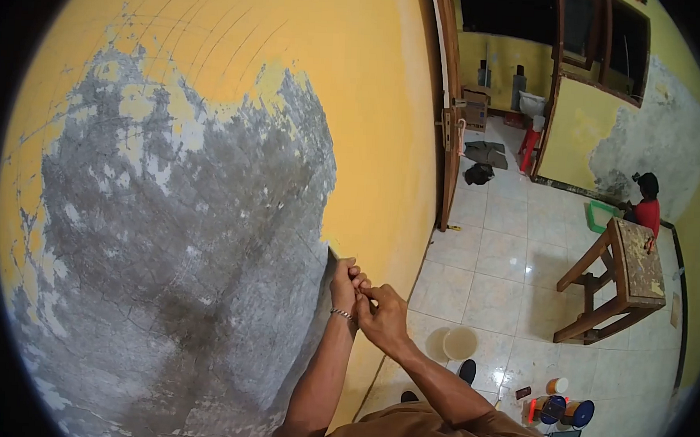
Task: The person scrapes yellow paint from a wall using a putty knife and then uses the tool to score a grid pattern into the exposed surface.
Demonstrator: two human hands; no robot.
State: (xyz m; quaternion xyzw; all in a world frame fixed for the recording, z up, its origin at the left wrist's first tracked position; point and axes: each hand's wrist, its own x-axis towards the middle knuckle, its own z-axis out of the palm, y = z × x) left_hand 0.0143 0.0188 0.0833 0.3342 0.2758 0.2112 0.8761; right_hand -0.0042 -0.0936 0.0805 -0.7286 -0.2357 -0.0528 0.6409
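Note:
Both my hands are together against the wall, at the border between yellow paint (376, 165) and bare grey plaster (233, 206). My left hand (345, 286), with a bracelet at its wrist, is closed round what looks like a scraper (332, 254). Only a small part of its blade shows at the paint edge, and the handle is hidden by my fingers. My right hand (384, 318) is closed too, its fingers pressed up to my left hand at the hidden handle.
A wooden stool (637, 262) stands on the tiled floor to the right. Beyond it a person in red (647, 204) is low by the wall near a green tray (601, 217). Paint tins (582, 413) and a round tub (460, 344) are near my feet. A door (448, 129) stands ahead.

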